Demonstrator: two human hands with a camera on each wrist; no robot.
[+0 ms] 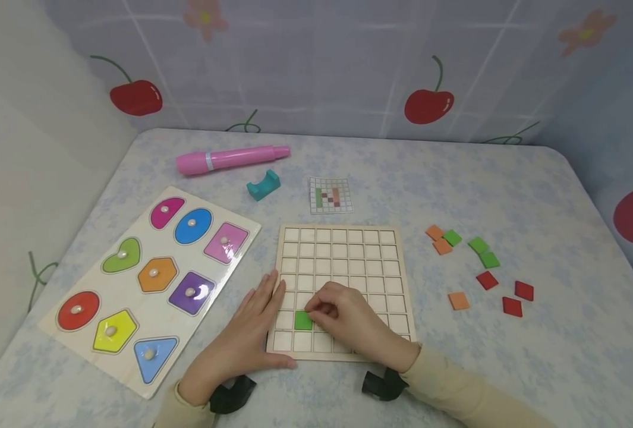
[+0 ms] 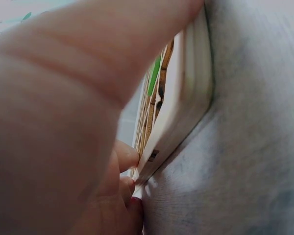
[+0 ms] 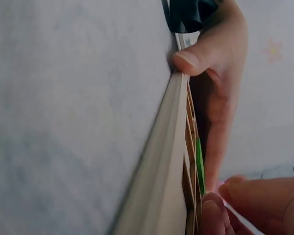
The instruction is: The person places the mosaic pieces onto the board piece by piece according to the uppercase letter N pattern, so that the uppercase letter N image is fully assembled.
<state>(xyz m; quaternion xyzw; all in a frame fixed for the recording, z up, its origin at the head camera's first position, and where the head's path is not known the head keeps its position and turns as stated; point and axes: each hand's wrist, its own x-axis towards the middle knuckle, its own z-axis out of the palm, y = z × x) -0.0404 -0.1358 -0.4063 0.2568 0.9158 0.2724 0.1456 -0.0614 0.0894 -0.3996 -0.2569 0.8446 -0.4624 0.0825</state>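
Observation:
A wooden grid board [image 1: 343, 235] lies on the table with rows of square cells. One green square tile [image 1: 303, 320] is at a cell near its lower left. My right hand [image 1: 350, 318] reaches over the board, thumb and forefinger pinching that tile's right edge; the right wrist view shows the fingertips at the end of the green tile [image 3: 200, 164]. My left hand [image 1: 246, 333] lies along the board's left side, fingers extended at the edge and thumb by the bottom corner. The left wrist view shows its thumb large in front of the board's side [image 2: 186, 83].
Loose orange [image 1: 459, 301], green [image 1: 490, 260] and red tiles [image 1: 512, 307] lie right of the board. A small printed pattern card [image 1: 331, 195] sits behind it, near a teal holder [image 1: 264, 185] and a pink pen-shaped object [image 1: 236, 159]. A knobbed shape puzzle [image 1: 118, 303] lies left.

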